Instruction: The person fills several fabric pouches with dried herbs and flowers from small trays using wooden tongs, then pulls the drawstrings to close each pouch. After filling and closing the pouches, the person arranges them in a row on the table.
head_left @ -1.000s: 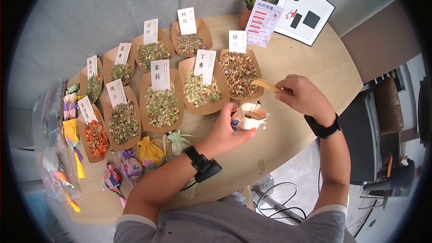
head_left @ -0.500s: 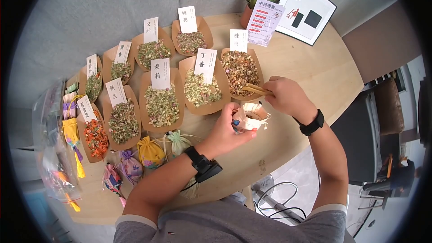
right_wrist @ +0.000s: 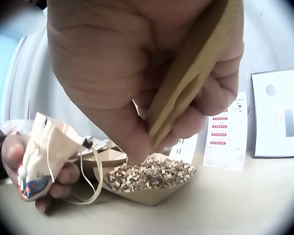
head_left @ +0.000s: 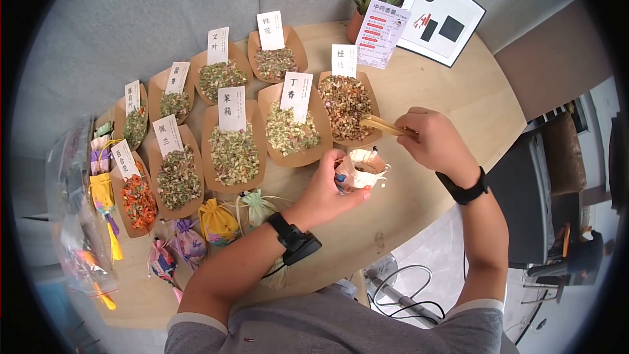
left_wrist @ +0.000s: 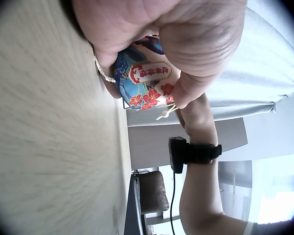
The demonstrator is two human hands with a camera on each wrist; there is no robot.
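In the head view my left hand [head_left: 325, 191] grips a small cream drawstring pouch [head_left: 362, 172] with its mouth open upward. Its printed side, blue with red flowers, faces the left wrist view, where the pouch [left_wrist: 144, 78] sits between thumb and fingers. My right hand [head_left: 429, 139] pinches light bamboo tongs [head_left: 388, 126], whose tips are over the near right part of a paper tray [head_left: 375, 95] of brown, chopped dried herbs [head_left: 347, 108]. Up close, the right wrist view shows the tongs [right_wrist: 186, 73] between thumb and fingers, above the herbs [right_wrist: 152, 174].
Several more labelled paper trays of dried herbs and petals [head_left: 236, 154] fill the left and back. Tied sachets [head_left: 218, 221] lie along the near left, beside a clear plastic bag [head_left: 82, 223]. A potted plant [head_left: 367, 3], printed card [head_left: 382, 33] and picture frame [head_left: 442, 16] stand at the back.
The tongs dipped left and down into the brown herbs, then rose and drew back slightly right. My left hand keeps the pouch in nearly the same place.
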